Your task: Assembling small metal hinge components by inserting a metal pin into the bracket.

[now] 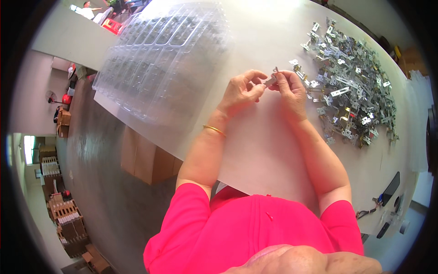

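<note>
Both my hands meet above the table, just left of a large heap of small metal parts (351, 86). Between the fingertips of my right hand (292, 91) is a small metal bracket (275, 71), its end poking up past the thumb. My left hand (242, 90) has its fingers curled, thumb and forefinger pinched at the lower left end of the same bracket. A gold bangle (214, 130) circles my left wrist. Stacked clear plastic trays (159, 59) with moulded compartments lie to the left of my hands; small parts appear to show through them.
A dark phone-like slab (390, 188) and pliers (366, 213) lie at the table's right near side. Below the table's left edge a cardboard box (146, 157) stands on the floor. Further boxes (68, 219) are stacked far left. Another person (89, 10) is at the far upper left.
</note>
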Motion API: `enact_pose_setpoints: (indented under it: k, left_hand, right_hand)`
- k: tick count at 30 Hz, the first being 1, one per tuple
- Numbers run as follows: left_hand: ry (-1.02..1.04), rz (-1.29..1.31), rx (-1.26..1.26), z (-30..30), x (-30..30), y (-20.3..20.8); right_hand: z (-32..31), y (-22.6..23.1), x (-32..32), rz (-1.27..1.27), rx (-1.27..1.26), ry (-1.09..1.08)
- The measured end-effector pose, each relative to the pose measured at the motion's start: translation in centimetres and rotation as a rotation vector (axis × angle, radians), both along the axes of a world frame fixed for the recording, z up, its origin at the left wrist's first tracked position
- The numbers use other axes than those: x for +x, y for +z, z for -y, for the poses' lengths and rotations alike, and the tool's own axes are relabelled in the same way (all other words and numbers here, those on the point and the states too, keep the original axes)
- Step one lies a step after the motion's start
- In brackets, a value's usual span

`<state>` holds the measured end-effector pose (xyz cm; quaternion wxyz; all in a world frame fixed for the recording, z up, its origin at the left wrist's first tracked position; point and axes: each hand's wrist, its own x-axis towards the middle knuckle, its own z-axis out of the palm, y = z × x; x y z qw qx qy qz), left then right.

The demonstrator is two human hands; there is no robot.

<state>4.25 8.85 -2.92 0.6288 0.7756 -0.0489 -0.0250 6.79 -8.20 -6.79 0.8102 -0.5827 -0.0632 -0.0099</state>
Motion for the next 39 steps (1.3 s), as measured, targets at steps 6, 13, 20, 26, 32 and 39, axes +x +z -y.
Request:
enact_pose_setpoints:
  k: [6, 13, 20, 26, 32, 39]
  left_hand:
    - [0.061, 0.302, 0.212, 0.6, 0.1, -0.8]
    - [0.128, 0.516, 0.355, 0.5, 0.1, -1.7]
    - [0.247, 0.616, 0.445, 0.6, 0.8, -2.0]
    - [0.348, 0.537, 0.437, 0.3, 0.9, -2.6]
    - [0.406, 0.483, 0.368, 0.3, 1.3, -3.1]
    - [0.405, 0.404, 0.326, 0.5, 1.6, -3.5]
  right_hand:
    - [0.3, -0.5, 0.5, -0.033, 0.011, -0.02]
    - [0.2, -0.7, 0.6, -0.029, 0.002, 0.019]
    - [0.5, -1.2, 0.7, 0.016, 0.037, -0.016]
    - [0.5, -1.2, 0.6, 0.035, -0.018, 0.006]
    - [0.4, -0.8, 0.5, 0.023, -0.061, 0.035]
    - [0.6, -0.1, 0.1, 0.013, -0.099, 0.046]
